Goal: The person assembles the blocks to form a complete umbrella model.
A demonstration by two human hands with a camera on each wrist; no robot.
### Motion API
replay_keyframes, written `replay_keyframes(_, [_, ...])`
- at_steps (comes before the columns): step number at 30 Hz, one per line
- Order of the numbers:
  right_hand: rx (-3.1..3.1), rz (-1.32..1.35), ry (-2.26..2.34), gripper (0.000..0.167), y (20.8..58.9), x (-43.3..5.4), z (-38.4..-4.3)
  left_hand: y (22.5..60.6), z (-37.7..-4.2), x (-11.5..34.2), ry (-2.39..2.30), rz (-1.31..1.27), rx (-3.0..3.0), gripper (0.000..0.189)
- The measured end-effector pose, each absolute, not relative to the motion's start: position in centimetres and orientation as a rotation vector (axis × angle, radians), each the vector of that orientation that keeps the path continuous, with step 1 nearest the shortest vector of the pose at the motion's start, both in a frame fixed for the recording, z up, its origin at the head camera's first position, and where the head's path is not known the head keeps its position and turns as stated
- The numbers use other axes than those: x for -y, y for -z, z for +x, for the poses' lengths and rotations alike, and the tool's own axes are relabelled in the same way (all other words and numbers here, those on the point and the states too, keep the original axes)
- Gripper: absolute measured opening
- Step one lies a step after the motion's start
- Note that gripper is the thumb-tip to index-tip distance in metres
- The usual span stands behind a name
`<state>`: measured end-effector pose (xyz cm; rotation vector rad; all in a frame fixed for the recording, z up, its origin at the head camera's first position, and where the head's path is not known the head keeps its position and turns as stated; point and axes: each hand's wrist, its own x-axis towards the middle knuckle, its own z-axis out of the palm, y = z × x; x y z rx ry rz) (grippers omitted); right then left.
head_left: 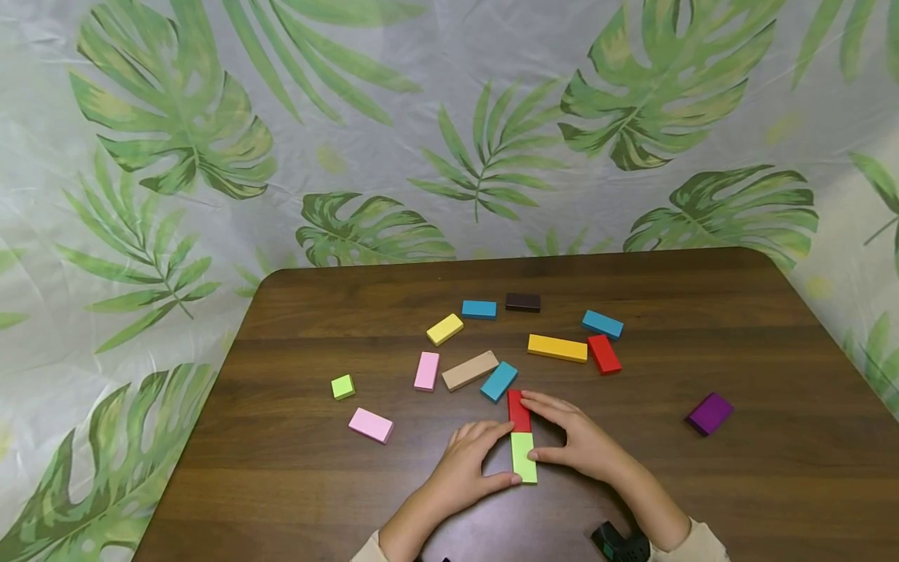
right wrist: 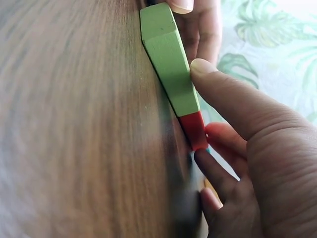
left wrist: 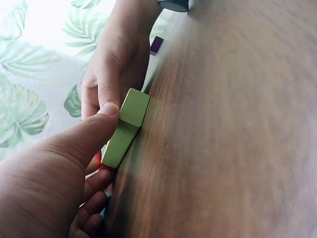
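Observation:
A red block and a light green block lie end to end on the table, the green one nearer. My left hand touches their left side, its thumb at the green block's near corner and its fingertips beside the red block. From the other side, my right hand presses its thumb to the green block's edge and reaches a fingertip to the red block's far end. In the right wrist view, the green block meets the red block directly. Neither hand wraps round a block.
Beyond the pair lie a blue block, a tan block, an orange block and another red block. Pink blocks and a small green cube are leftward. A purple block sits on the right.

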<state>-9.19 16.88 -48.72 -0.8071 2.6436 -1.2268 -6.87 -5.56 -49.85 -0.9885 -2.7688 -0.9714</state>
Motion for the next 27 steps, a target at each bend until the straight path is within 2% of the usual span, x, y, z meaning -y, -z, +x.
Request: replay_keyframes(27, [-2.6,-0.771,1.255,0.071,48.78,-16.84,-9.01,49.79,-6.66,5.38,0.954,-0.969,2.779,0.066])
